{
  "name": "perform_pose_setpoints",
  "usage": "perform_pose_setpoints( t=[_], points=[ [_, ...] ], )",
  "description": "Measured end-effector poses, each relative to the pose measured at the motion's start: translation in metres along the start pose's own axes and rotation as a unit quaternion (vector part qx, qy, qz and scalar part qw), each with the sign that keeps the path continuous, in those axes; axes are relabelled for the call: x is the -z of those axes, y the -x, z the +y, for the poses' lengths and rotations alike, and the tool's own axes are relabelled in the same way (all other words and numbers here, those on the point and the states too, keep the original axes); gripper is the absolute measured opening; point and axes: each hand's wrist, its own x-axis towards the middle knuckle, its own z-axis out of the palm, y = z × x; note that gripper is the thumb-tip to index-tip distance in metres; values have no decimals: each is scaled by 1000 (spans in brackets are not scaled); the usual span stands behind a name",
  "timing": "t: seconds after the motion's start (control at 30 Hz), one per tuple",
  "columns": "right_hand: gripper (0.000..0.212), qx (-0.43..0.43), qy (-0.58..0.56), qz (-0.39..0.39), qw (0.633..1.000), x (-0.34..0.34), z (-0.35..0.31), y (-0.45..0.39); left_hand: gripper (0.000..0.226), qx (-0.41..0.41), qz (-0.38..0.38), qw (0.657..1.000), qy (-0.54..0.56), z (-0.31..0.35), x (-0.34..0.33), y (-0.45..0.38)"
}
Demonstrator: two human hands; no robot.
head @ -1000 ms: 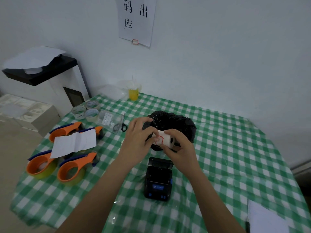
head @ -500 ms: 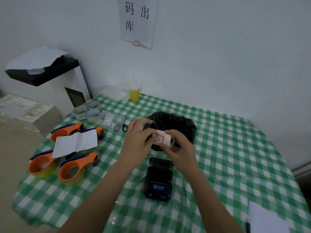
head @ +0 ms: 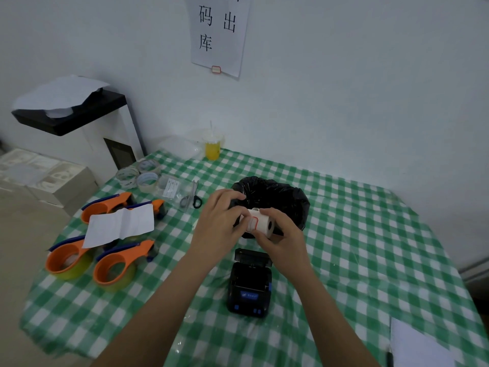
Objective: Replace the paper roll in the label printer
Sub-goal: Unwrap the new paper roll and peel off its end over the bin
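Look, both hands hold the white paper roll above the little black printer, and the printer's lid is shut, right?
Not quite. The head view shows the small black label printer with its lid open. Both the left hand and right hand do hold the white paper roll.

Paper sign (head: 220, 33) on the wall ahead of you: large black characters 码, 出, 库, top cut off | small red-bordered sticker (head: 216, 69) at its bottom edge: unreadable | label printer (head: 250, 286) blue front badge: too small to read.
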Motion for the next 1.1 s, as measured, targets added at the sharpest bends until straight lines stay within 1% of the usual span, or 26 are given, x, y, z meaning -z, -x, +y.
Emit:
perform_pose_setpoints(
  t=[0.07, 0.13, 0.2, 0.3, 0.37, 0.5, 0.6, 0.77, 0.93, 1.03, 1.1],
  points=[
    [39, -13, -13, -2, 1000, 0, 1, 0, 25, 7, 3, 1000, 8, 1, 0, 1],
    [38, -17, -12, -5, 1000, 1, 0, 1, 30, 26, 5, 999, 24, 2, 1, 2],
    [39, -19, -11, -6, 1000, 1, -1, 1, 34, 28, -3, 999, 28, 1, 1, 2],
    [38, -6, -2, -9, 1000, 3, -1, 1, 30, 10, -20, 1000, 21, -1, -1, 0],
    [39, -4, 9, -12, 1000, 3, -2, 0, 26, 5, -17, 1000, 22, -1, -2, -1],
    [40, -30, -2, -17, 999, 4, 1, 0, 24, 4, -8, 999, 31, 1, -2, -1],
    [40, -58, -20, -19, 998, 3, 3, 1, 28, 7, -10, 999, 48, 3, -3, 0],
    [39, -78, -36, -25, 996, 2, 4, 0, 37, 20, -22, 997, 65, 1, -7, 1],
    [36, -98, -59, -26, 993, 1, 7, -2, 38, 23, -25, 997, 68, 0, -8, 2],
    [36, -110, -74, -30, 991, 1, 8, -2, 34, 31, -26, 994, 98, 0, -8, 3],
    [34, -114, -101, -29, 988, 2, 6, -3, 25, 64, -39, 983, 170, -1, -7, 3]
  ],
)
